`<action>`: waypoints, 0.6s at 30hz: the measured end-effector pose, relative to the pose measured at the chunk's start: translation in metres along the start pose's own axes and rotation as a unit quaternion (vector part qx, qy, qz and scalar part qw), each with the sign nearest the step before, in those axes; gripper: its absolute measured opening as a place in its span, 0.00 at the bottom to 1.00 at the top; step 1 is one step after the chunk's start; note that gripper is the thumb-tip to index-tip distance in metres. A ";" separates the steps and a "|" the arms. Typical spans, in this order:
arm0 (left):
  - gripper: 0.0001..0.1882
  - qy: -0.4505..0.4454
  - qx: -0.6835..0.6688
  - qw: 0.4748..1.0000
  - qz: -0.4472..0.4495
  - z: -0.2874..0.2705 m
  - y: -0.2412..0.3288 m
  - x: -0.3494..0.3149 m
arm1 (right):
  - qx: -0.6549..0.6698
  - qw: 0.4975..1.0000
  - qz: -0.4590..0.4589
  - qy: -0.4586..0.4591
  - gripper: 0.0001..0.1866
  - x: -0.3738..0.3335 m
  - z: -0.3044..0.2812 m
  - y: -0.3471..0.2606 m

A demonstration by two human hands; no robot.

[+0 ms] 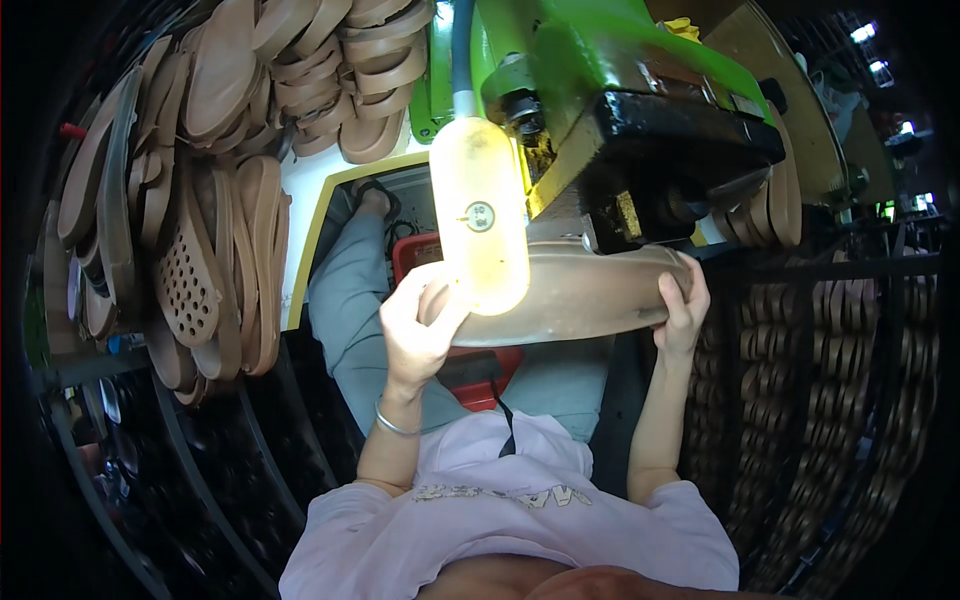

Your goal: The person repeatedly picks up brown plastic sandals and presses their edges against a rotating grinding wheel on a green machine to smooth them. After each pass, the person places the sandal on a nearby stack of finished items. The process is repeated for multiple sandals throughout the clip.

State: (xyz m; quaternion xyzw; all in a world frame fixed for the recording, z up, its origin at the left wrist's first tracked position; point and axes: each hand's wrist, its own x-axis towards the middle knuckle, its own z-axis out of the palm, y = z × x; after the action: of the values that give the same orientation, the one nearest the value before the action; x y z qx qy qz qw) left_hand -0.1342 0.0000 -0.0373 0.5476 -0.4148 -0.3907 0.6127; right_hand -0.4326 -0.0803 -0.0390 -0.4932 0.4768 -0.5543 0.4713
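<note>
A long brown shoe sole [590,295] lies crosswise between my two hands, up against the working head of a green and black machine [690,130]. My left hand [412,325] grips its left end, with the fingers closed round it. At the right end, my right hand [682,305] pinches the sole between thumb and fingers. A bright oval lamp [480,215] on a grey stem hangs in front of the sole's left part and hides some of it. The sole's underside cannot be seen.
Brown sandals and soles are heaped on the left of the white bench [305,190], among them a perforated clog [190,280]. More soles [780,195] stand behind the machine at right. A red bin [480,375] sits between my knees. Racks of footwear [820,370] line the right side.
</note>
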 end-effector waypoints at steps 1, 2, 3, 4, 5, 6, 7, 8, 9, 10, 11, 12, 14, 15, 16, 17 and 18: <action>0.13 0.005 -0.025 0.999 -0.026 -0.004 0.004 0.000 | 0.000 1.000 0.023 -0.015 0.22 0.006 0.005 -0.003; 0.13 0.018 -0.043 0.998 -0.029 -0.007 0.003 -0.001 | 0.009 0.999 0.013 -0.029 0.23 0.010 0.010 -0.002; 0.13 0.030 -0.061 0.997 -0.032 -0.010 0.000 -0.004 | 0.018 0.999 0.003 -0.043 0.24 0.014 0.017 -0.001; 0.13 0.046 -0.076 0.995 -0.035 -0.014 -0.002 -0.007 | 0.029 0.998 -0.005 -0.060 0.24 0.016 0.023 0.001; 0.13 0.067 -0.114 0.990 -0.043 -0.015 -0.004 -0.009 | 0.037 0.996 0.006 -0.085 0.25 0.014 0.017 0.009; 0.14 0.087 -0.151 0.983 -0.051 -0.011 -0.005 -0.010 | 0.049 0.995 0.018 -0.084 0.25 0.009 0.016 0.017; 0.14 0.107 -0.187 0.975 -0.059 -0.007 -0.006 -0.011 | 0.061 0.994 0.032 -0.084 0.25 0.002 0.015 0.024; 0.16 0.109 -0.231 0.964 -0.079 -0.003 -0.007 -0.013 | 0.072 0.993 0.045 -0.084 0.25 -0.006 0.012 0.032; 0.17 0.091 -0.269 0.955 -0.091 0.002 -0.006 -0.012 | 0.092 0.990 0.068 -0.079 0.25 -0.015 0.005 0.045; 0.18 0.072 -0.308 0.943 -0.104 0.010 -0.005 -0.012 | 0.112 0.988 0.094 -0.053 0.26 -0.027 0.000 0.052; 0.20 0.038 -0.330 0.937 -0.111 0.016 -0.006 -0.012 | 0.137 0.984 0.112 -0.027 0.25 -0.041 -0.006 0.058; 0.21 0.015 -0.353 0.928 -0.119 0.025 -0.003 -0.012 | 0.162 0.978 0.130 0.002 0.25 -0.054 -0.012 0.063; 0.21 -0.001 -0.334 0.937 -0.104 0.044 -0.006 -0.009 | 0.163 0.975 0.146 0.037 0.23 -0.078 -0.026 0.067; 0.21 -0.028 -0.335 0.936 -0.107 0.052 -0.015 -0.007 | 0.164 0.973 0.153 0.056 0.22 -0.087 -0.032 0.068; 0.20 -0.057 -0.336 0.934 -0.109 0.061 -0.031 -0.004 | 0.157 0.975 0.146 0.060 0.21 -0.092 -0.033 0.062; 0.20 -0.087 -0.336 0.931 -0.111 0.068 -0.035 0.001 | 0.151 0.977 0.138 0.065 0.21 -0.096 -0.031 0.051; 0.20 -0.071 -0.310 0.942 -0.105 0.073 -0.036 0.003 | 0.145 0.978 0.131 0.069 0.20 -0.099 -0.029 0.043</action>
State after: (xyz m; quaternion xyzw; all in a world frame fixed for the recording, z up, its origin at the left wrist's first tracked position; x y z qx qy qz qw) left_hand -0.2025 -0.0316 -0.0688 0.3418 -0.2553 -0.6002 0.6766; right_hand -0.4521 0.0154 -0.0929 -0.3140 0.4831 -0.5836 0.5722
